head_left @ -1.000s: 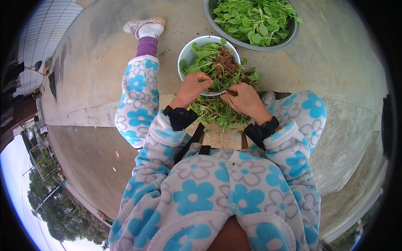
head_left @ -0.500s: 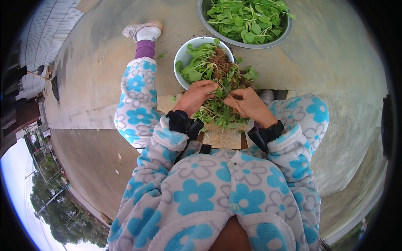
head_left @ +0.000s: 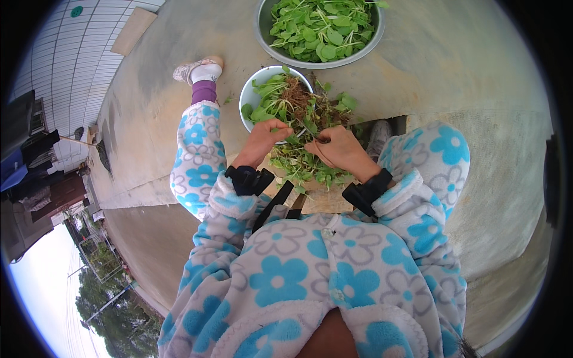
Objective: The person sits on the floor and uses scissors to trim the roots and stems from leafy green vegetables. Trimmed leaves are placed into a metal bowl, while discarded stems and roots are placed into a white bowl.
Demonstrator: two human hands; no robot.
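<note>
Hands: our left hand (head_left: 262,141) and right hand (head_left: 341,149) were pinched shut on stems of leafy greens (head_left: 301,164), heaped on our lap beside the white bowl (head_left: 249,95); large metal basin (head_left: 262,30) beyond.

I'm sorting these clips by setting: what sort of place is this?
Probably an outdoor concrete yard beside houses. Bare concrete ground, trees and open sky at the rim, and a tiled building wall suggest it. Both hands work leafy greens beside bowls on the ground.
</note>
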